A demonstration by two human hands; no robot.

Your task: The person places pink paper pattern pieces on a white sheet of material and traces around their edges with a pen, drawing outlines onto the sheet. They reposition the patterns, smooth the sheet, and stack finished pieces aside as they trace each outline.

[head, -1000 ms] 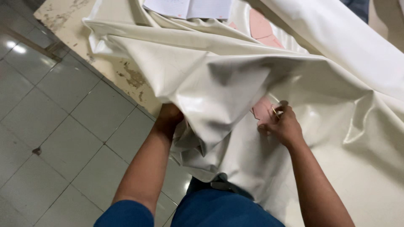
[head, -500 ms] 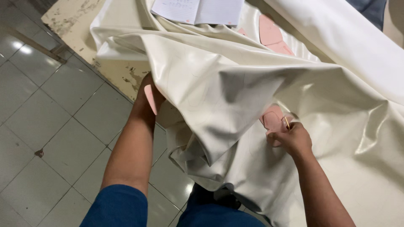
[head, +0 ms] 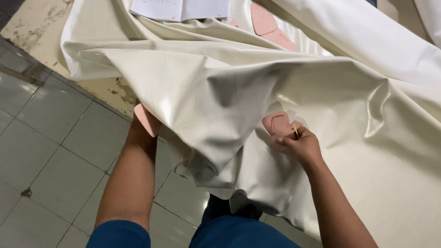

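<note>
Right hand [head: 298, 146] closed on a thin yellow pencil [head: 295, 130], fingertips pinning a pink template [head: 277, 124] on the cream sheet [head: 220, 87]; left hand mostly hidden under the fold, grip can't tell, a second pink piece [head: 146, 120] at its wrist; best to keep the template flat and the sheet taut; beyond, more pink pieces [head: 268, 25] and an open notebook [head: 181, 8]; worn table edge [head: 36, 32], grey tiled floor [head: 41, 147].

The person wears a short blue sleeve [head: 120, 234] on the left arm. Both forearms are bare. Dark blue trousers [head: 239, 232] show below.
</note>
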